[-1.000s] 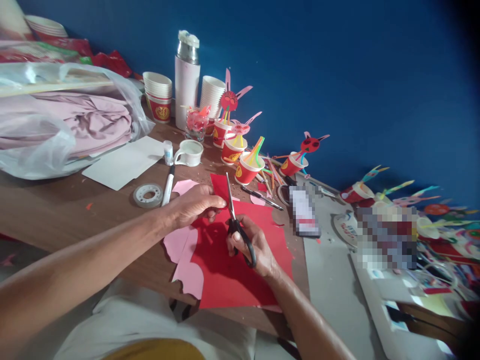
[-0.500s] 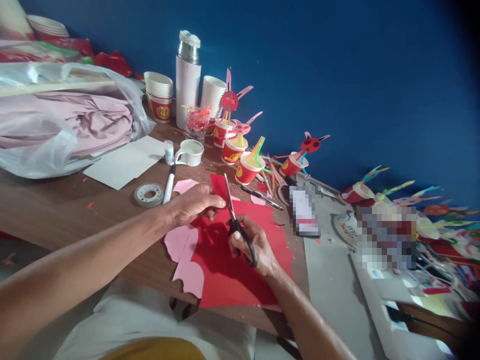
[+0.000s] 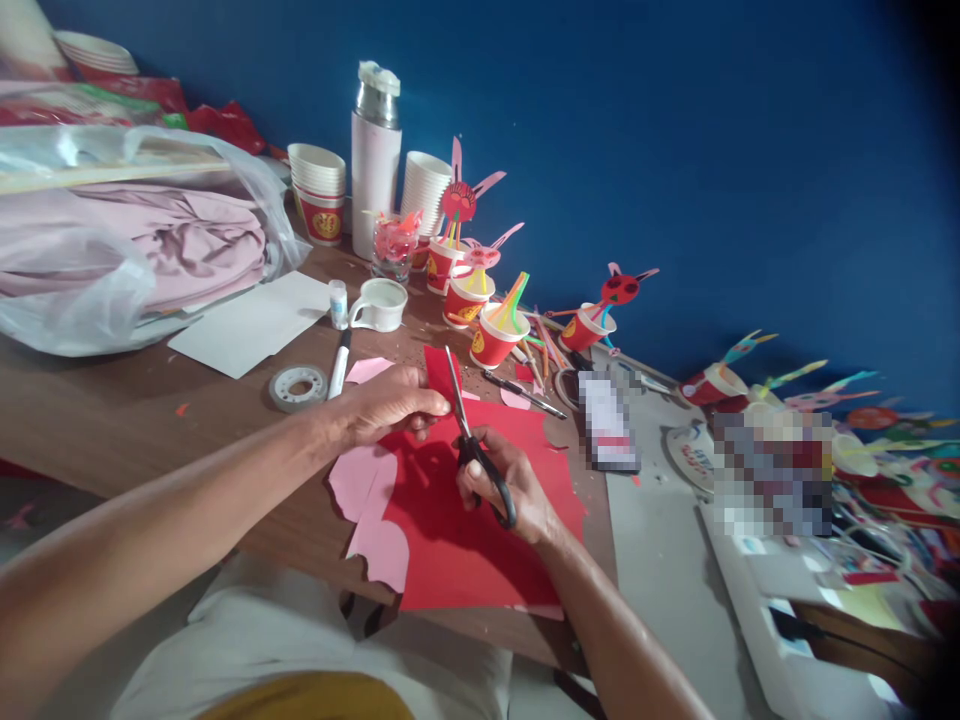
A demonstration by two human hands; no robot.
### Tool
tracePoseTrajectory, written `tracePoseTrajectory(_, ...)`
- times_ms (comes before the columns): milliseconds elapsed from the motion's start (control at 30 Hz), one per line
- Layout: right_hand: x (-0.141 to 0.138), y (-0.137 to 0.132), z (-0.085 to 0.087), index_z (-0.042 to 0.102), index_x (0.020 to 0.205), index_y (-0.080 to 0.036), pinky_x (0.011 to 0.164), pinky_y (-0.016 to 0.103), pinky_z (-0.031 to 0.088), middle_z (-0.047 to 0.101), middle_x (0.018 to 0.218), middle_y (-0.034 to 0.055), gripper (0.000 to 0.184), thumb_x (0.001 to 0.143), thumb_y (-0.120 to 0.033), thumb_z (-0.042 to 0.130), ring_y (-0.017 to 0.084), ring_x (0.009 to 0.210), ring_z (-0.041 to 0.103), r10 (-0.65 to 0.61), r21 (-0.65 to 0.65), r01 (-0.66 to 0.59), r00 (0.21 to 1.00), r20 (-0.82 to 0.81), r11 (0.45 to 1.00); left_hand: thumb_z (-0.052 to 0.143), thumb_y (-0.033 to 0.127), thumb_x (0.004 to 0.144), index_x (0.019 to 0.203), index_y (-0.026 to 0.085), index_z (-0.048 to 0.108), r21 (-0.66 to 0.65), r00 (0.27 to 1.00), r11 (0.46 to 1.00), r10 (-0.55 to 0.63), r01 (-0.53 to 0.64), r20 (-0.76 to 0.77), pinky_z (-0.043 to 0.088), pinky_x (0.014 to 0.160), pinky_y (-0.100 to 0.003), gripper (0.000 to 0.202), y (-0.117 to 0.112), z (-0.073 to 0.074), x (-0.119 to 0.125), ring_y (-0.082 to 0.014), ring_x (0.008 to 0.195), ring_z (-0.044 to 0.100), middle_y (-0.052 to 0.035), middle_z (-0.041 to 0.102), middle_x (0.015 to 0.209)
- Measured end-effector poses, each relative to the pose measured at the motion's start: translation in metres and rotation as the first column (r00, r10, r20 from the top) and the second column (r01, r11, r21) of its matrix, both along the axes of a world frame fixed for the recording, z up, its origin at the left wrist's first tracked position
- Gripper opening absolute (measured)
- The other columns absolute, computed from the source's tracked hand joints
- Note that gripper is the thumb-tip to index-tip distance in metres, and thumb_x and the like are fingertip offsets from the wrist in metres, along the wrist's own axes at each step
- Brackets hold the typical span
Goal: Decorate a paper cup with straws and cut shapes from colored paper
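Between the thumb and fingers of my left hand (image 3: 401, 402) is pinched a small red paper piece (image 3: 441, 368), its upper part sticking up. My right hand (image 3: 506, 485) grips the black handles of a pair of scissors (image 3: 486, 470). The blades point up and lie against the right side of the piece; whether they are cutting cannot be made out. Beneath both hands a large red paper sheet (image 3: 480, 560) lies on the table, with scalloped pink paper (image 3: 384, 540) at its left edge.
Left of my hands are a tape roll (image 3: 298, 388), a marker (image 3: 340, 365), a glue stick (image 3: 337, 304) and a white mug (image 3: 381, 305). Behind stand a flask (image 3: 375, 160) and a straw-filled paper cup (image 3: 499, 332). A pen (image 3: 525, 394) and phone (image 3: 609, 420) lie to the right.
The red paper piece has tilted slightly and shifted a little to the right against the blades. Both hands stay almost where they were.
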State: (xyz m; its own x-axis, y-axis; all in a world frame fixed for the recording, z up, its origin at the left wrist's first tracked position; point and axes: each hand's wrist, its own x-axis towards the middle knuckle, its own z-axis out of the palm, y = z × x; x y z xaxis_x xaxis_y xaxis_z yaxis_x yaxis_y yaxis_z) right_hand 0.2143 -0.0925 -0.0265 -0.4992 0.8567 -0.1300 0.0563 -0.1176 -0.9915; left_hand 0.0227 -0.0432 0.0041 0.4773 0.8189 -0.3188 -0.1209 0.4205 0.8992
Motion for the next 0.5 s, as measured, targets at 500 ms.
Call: tracePoseTrajectory(500,0.0034,0.0021,0.0046,0.046,0.093,-0.018,0.049,0.021,0.038,0.050,0.057,-0.0047,0.033,0.080,-0.046,0.058,0.009,0.049,0.047,0.042,-0.022,-0.041,0.998,0.054,0.999,0.054,0.008,0.067,0.058,0.015,0.050,-0.012,0.998,0.998,-0.059,0.059,-0.018,0.034,0.040,-0.018,0.012,0.0021,-0.0042,-0.0015,-0.0058,0.038,0.039,0.0056,0.043,0.041)
